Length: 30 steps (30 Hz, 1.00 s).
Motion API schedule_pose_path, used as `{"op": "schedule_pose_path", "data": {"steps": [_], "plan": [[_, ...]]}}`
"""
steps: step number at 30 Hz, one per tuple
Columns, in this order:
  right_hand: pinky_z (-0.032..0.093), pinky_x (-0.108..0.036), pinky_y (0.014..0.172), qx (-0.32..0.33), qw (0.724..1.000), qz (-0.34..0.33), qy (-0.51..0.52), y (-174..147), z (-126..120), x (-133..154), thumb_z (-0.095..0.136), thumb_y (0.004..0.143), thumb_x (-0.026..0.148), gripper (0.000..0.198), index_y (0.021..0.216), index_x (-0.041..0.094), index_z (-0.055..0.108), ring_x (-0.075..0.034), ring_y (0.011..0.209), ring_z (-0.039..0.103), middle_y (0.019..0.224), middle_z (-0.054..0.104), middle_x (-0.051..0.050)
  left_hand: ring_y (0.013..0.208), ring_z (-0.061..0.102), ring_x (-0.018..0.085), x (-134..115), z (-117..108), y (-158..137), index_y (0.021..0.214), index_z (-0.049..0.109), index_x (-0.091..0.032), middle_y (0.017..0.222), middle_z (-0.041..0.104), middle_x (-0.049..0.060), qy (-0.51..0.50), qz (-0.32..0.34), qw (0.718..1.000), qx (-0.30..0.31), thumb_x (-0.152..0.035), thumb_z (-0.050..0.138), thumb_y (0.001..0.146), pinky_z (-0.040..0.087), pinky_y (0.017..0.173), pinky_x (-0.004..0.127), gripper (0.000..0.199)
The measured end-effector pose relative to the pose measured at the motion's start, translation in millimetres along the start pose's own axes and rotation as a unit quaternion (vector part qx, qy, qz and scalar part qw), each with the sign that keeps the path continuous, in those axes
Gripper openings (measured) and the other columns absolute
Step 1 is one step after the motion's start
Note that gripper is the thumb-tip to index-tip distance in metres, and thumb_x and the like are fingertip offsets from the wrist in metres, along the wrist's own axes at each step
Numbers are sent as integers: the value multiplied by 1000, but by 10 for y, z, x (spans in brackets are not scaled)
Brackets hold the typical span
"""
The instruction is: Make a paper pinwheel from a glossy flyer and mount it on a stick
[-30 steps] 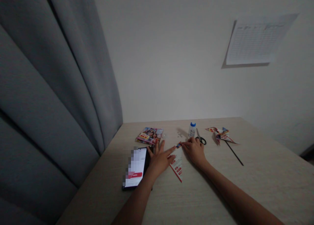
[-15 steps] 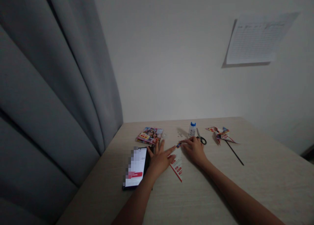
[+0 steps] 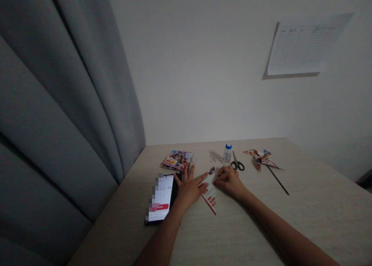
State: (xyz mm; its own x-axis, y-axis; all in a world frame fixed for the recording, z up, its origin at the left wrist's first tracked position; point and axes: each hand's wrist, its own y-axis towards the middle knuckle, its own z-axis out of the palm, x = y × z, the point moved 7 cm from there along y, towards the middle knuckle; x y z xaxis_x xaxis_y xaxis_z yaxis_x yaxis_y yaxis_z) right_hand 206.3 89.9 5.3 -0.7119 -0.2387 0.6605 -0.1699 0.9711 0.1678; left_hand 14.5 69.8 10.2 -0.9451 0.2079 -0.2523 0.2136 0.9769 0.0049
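My left hand (image 3: pixel 188 188) lies with its fingers spread, the index fingertip and thumb pressing on a folded triangular paper (image 3: pixel 210 196) with red print. At the paper's upper tip shows a small coloured patch (image 3: pixel 212 170). Close by the paper's right edge is my right hand (image 3: pixel 229 181), its fingers curled together; whether something small is pinched in them is hidden. Behind that hand stand a white glue bottle (image 3: pixel 227 156) with a blue cap and, next to it, black-handled scissors (image 3: pixel 237 165) lying on the table.
A lit phone (image 3: pixel 159 202) lies left of my left hand, below a stack of colourful leaflets (image 3: pixel 177 159). A paper pinwheel (image 3: pixel 263 159) on a black stick rests at the right. Wall and curtain (image 3: pixel 95 84) border the table (image 3: pixel 203 239).
My right hand has drawn its fingers back from the paper's upper tip and curled them, uncovering the coloured patch and more of the scissors. My left hand stays in place.
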Motion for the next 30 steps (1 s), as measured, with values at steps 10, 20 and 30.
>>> {"op": "schedule_pose_path", "data": {"steps": [10,20,30], "plan": [[36,-48,97,-44,984,59,-163,26,-84,-26,57,96,47,27,108,37,79,-31,116,50,116,65,-8,156,3,43,2,4,8,142,46,-60,170,20,-5,6,7,1000,-3,-63,48,95,-2,110,82,48],[36,-50,97,-59,967,76,-234,38,-57,47,49,101,46,33,130,46,66,-33,119,49,126,58,-10,156,-1,43,-8,-12,6,143,48,-57,171,17,-4,-12,-3,1000,11,-62,50,95,-9,110,80,49],[35,-48,96,-48,988,-2,-150,81,10,31,58,95,41,22,100,30,76,-30,115,48,119,60,-9,156,3,43,-44,-15,2,141,50,-57,170,21,-2,-2,0,1000,-18,-63,50,94,-5,110,81,48]]}}
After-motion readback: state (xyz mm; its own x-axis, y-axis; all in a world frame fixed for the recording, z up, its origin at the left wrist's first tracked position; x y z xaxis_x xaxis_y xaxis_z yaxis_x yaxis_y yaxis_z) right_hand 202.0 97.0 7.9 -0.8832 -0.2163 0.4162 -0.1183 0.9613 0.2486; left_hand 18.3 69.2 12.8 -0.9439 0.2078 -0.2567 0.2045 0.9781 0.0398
